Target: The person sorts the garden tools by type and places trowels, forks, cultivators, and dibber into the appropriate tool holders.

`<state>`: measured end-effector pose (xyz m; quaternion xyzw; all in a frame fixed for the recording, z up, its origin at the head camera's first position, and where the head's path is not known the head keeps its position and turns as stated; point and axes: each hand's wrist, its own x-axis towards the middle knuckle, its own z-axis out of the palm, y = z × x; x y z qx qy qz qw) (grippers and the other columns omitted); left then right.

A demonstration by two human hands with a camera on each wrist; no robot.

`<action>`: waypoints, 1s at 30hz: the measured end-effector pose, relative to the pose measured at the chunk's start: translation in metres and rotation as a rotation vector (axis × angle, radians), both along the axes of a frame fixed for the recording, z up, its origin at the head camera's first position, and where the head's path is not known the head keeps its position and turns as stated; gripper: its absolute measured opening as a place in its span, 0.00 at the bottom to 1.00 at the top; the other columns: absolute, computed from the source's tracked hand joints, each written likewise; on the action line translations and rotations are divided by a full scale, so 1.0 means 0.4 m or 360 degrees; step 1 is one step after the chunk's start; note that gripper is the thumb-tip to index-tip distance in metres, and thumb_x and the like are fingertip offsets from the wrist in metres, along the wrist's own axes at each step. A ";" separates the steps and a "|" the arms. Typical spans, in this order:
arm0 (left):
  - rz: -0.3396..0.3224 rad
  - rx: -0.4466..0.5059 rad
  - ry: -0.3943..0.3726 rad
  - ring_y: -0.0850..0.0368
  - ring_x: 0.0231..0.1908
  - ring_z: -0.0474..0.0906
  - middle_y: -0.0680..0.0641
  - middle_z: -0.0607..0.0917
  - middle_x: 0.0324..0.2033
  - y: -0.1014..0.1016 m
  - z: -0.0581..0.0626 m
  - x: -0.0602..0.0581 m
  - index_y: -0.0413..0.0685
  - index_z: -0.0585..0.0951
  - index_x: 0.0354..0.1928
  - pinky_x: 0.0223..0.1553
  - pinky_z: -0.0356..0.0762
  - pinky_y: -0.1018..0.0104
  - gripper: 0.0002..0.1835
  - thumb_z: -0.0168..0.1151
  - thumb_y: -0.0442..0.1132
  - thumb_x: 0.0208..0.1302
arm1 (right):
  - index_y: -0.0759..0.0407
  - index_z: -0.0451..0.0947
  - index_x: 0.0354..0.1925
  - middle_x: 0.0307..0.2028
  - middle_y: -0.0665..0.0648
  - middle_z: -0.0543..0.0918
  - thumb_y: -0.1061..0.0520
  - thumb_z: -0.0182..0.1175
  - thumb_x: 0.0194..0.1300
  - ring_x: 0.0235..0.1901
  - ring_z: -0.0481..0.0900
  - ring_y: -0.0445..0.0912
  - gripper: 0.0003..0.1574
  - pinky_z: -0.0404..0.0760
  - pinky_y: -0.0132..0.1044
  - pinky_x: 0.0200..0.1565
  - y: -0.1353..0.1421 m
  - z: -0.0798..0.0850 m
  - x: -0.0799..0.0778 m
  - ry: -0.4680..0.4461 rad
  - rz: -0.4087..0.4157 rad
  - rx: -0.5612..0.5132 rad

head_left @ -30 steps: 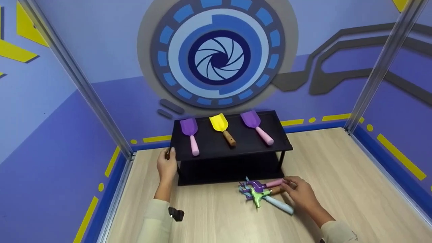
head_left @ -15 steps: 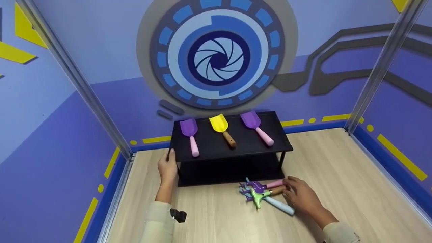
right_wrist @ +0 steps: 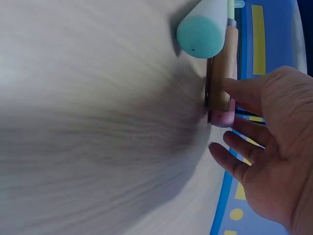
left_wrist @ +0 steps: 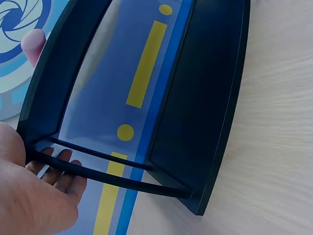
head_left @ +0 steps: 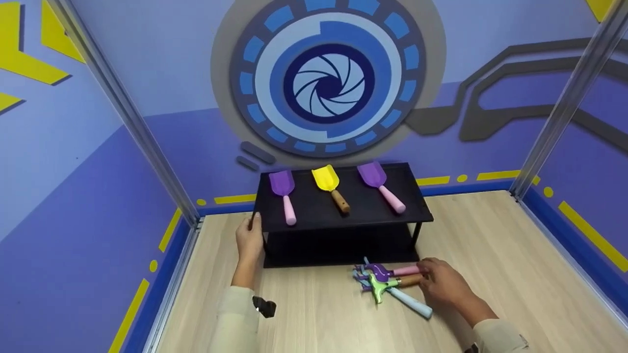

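Note:
At the left end of a black two-tier rack [head_left: 343, 220], my left hand [head_left: 249, 240] grips the upper tier's end and corner. In the left wrist view, the fingers of that hand [left_wrist: 39, 196] curl behind the end bar. My right hand [head_left: 445, 280] is at the handle ends of a purple hand rake [head_left: 380, 273] with a pink handle and a green hand rake [head_left: 378, 288] with a brown handle. Seen from the right wrist, the thumb lies on the brown handle [right_wrist: 222, 68] and the index finger is by the pink handle [right_wrist: 222, 118]; the other fingers hang loose.
On the rack's top lie a purple scoop [head_left: 282, 184], a yellow scoop [head_left: 326, 178] and another purple scoop [head_left: 372, 175]. A light blue hand rake [head_left: 409, 303] lies under the other rakes on the wooden table [head_left: 314, 314]. Blue panel walls [head_left: 167, 157] close the back and sides.
The head view has shifted, moving the whole scene slightly to the right. Both hands keep their places at the rack and the handles; the rakes and scoops lie as before.

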<state>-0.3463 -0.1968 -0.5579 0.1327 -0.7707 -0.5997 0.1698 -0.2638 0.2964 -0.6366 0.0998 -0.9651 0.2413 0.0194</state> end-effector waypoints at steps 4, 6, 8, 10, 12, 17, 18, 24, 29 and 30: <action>0.0004 -0.0012 -0.0015 0.52 0.44 0.72 0.43 0.80 0.42 0.000 -0.008 0.000 0.40 0.80 0.47 0.45 0.72 0.62 0.21 0.51 0.52 0.85 | 0.64 0.83 0.62 0.60 0.64 0.83 0.61 0.70 0.65 0.62 0.81 0.62 0.27 0.82 0.63 0.63 -0.002 -0.008 0.004 -0.0034 0.0014 0.0021; 0.0025 -0.0016 -0.0027 0.52 0.45 0.72 0.43 0.82 0.44 0.001 -0.012 0.002 0.40 0.81 0.49 0.46 0.72 0.63 0.21 0.51 0.52 0.85 | 0.63 0.82 0.63 0.61 0.64 0.82 0.60 0.70 0.66 0.62 0.81 0.61 0.27 0.82 0.63 0.62 -0.004 -0.011 0.009 -0.0019 0.0027 0.0054; 0.0035 -0.0011 -0.0027 0.52 0.43 0.71 0.42 0.81 0.42 0.001 -0.016 0.003 0.40 0.81 0.47 0.44 0.71 0.62 0.21 0.52 0.52 0.85 | 0.61 0.83 0.63 0.60 0.64 0.82 0.60 0.71 0.66 0.61 0.81 0.61 0.28 0.84 0.63 0.60 -0.006 -0.015 0.013 0.0022 0.0041 0.0106; 0.0040 -0.0011 -0.0024 0.52 0.42 0.71 0.44 0.80 0.40 0.001 -0.017 0.003 0.41 0.81 0.46 0.43 0.71 0.63 0.20 0.52 0.52 0.84 | 0.59 0.83 0.61 0.58 0.62 0.83 0.61 0.71 0.65 0.59 0.82 0.58 0.26 0.85 0.60 0.57 -0.008 -0.017 0.018 0.0058 0.0048 0.0152; 0.0030 -0.0006 -0.0018 0.53 0.41 0.70 0.46 0.78 0.38 -0.001 -0.017 0.002 0.41 0.80 0.44 0.42 0.70 0.63 0.20 0.53 0.52 0.84 | 0.58 0.84 0.57 0.52 0.58 0.84 0.62 0.72 0.64 0.53 0.83 0.54 0.23 0.86 0.56 0.52 -0.012 -0.016 0.020 0.0094 0.0064 0.0195; 0.0008 0.0036 0.0002 0.53 0.43 0.71 0.46 0.78 0.40 -0.005 -0.011 0.002 0.41 0.81 0.45 0.45 0.70 0.62 0.20 0.53 0.53 0.84 | 0.55 0.83 0.48 0.42 0.54 0.84 0.64 0.72 0.63 0.43 0.83 0.51 0.15 0.86 0.53 0.46 -0.023 -0.008 0.013 0.0260 0.0173 0.0361; 0.0007 0.0047 0.0002 0.53 0.44 0.71 0.46 0.79 0.41 -0.006 -0.010 0.003 0.42 0.80 0.45 0.46 0.70 0.62 0.20 0.53 0.53 0.84 | 0.55 0.83 0.47 0.42 0.55 0.85 0.64 0.71 0.63 0.44 0.84 0.52 0.14 0.87 0.54 0.46 -0.024 -0.005 0.012 0.0295 0.0200 0.0397; -0.0037 0.0101 -0.0029 0.50 0.53 0.74 0.41 0.81 0.51 -0.005 -0.003 0.006 0.41 0.81 0.51 0.55 0.74 0.56 0.23 0.52 0.55 0.84 | 0.56 0.83 0.55 0.51 0.59 0.85 0.59 0.69 0.68 0.52 0.84 0.55 0.18 0.86 0.58 0.55 -0.022 0.012 0.004 0.0011 0.0224 0.0329; -0.0073 0.0129 -0.0057 0.47 0.59 0.75 0.39 0.82 0.58 -0.005 0.000 0.004 0.40 0.81 0.57 0.63 0.76 0.52 0.25 0.52 0.57 0.84 | 0.58 0.80 0.66 0.58 0.61 0.83 0.53 0.69 0.71 0.54 0.82 0.54 0.28 0.85 0.59 0.58 -0.019 0.014 -0.002 -0.0279 0.0138 0.0175; -0.0073 0.0129 -0.0062 0.48 0.59 0.75 0.39 0.82 0.58 -0.005 0.001 0.002 0.41 0.81 0.57 0.63 0.76 0.52 0.25 0.52 0.57 0.84 | 0.59 0.80 0.64 0.55 0.60 0.83 0.53 0.70 0.70 0.51 0.82 0.52 0.27 0.85 0.57 0.56 -0.020 0.013 -0.004 -0.0284 0.0136 0.0161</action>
